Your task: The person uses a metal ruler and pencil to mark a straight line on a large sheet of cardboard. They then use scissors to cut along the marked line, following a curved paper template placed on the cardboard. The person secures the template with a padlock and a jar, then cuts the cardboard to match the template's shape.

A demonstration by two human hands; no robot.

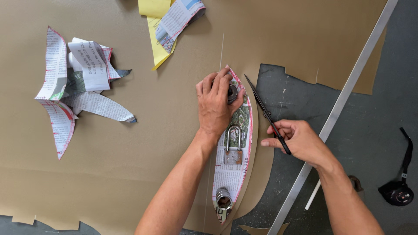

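Newspaper template (237, 167) flat on brown sheet (143, 165), scissors (265, 114) alongside.

Left hand (215, 106) palm-down, fingers spread; right hand (300, 140) closed, knuckles up.

- A heap of cut newspaper pieces (80, 82) lies at the far left on the brown sheet.
- Yellow paper with a newspaper scrap (167, 24) sits at the top edge.
- A long flat metal ruler (344, 98) runs diagonally across the dark floor.
- A black strapped device (398, 191) rests at far right.
- A thin white stick (312, 194) lies beside the ruler.

Left hand (216, 106) on newspaper template (233, 174), right hand (300, 141) gripping scissors (263, 111).
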